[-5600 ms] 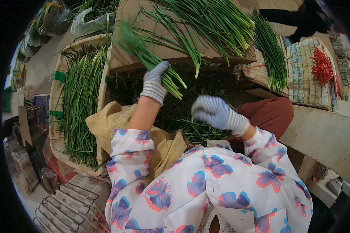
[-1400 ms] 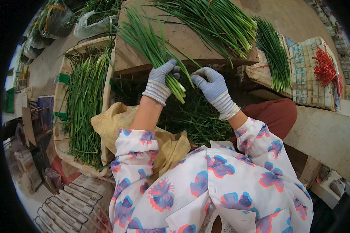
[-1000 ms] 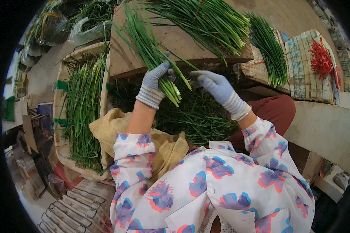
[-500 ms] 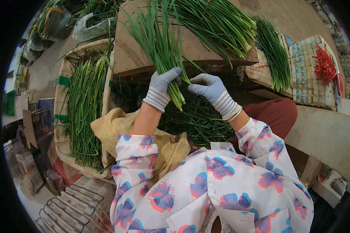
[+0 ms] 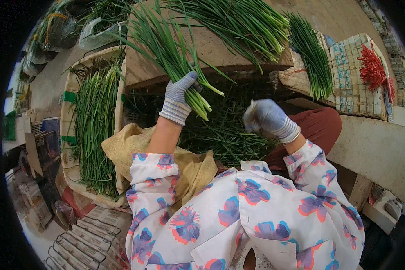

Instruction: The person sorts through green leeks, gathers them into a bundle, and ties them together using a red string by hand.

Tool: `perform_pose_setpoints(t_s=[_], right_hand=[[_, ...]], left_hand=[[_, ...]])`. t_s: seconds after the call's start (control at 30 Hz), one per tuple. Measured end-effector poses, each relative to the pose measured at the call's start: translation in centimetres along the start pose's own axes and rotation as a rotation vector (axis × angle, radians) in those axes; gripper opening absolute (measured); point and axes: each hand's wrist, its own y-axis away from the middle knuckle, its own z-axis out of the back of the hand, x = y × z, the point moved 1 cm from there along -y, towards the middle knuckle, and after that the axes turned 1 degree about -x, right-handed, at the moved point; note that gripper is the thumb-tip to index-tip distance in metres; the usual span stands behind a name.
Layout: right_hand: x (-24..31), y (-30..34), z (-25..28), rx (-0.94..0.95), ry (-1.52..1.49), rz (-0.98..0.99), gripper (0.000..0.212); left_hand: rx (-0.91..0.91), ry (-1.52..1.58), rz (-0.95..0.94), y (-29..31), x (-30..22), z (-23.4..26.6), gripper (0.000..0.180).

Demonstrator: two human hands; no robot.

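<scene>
My left hand (image 5: 176, 100), in a striped glove, is closed around a bunch of garlic chives (image 5: 167, 50). The long green leaves fan up and to the left over the wooden board, while the pale cut ends stick out below the fist toward the right. Apart from the bunch, my right hand (image 5: 266, 118) hangs at the right over a heap of loose green leaves (image 5: 229, 141). Motion smears its gloved fingers; a small pale bit shows at their tips, too blurred to name. A larger pile of chives (image 5: 252, 29) lies on the board (image 5: 144, 67) beyond.
At the left stands a long pale crate (image 5: 67, 155) full of chives. A tidy chive bundle (image 5: 311, 58) lies at the far right, beside a paper-covered block (image 5: 353, 67) with red ties (image 5: 372, 72). Yellowish cloth (image 5: 128, 148) drapes near my left forearm.
My right hand has come away from the bunch's stems and moved right and down. My left hand has shifted slightly left and up, still holding the chives.
</scene>
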Motion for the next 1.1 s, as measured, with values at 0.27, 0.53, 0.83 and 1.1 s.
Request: perform_pose_setpoints(t_s=[0.27,0.53,0.83,1.1], right_hand=[[2.4,-3.4,-3.4,-0.472,0.933,0.200,0.043],[2.3,-3.7,-2.2,-0.169,1.327,0.183,0.022],[7.2,-4.5,9.4,-0.845,1.792,0.224,0.018],[1.6,-3.7,2.6,0.119,1.821,-0.042,0.021]], left_hand=[[-0.030,-0.044,0.086,0.3,1.0,-1.5,0.018],[0.163,0.308,0.233,-0.1,0.8,-0.8,0.030],[0.277,0.353,0.167,0.0,-0.7,-2.1,0.023],[0.441,0.335,0.005,-0.6,-3.9,-2.2,0.019]])
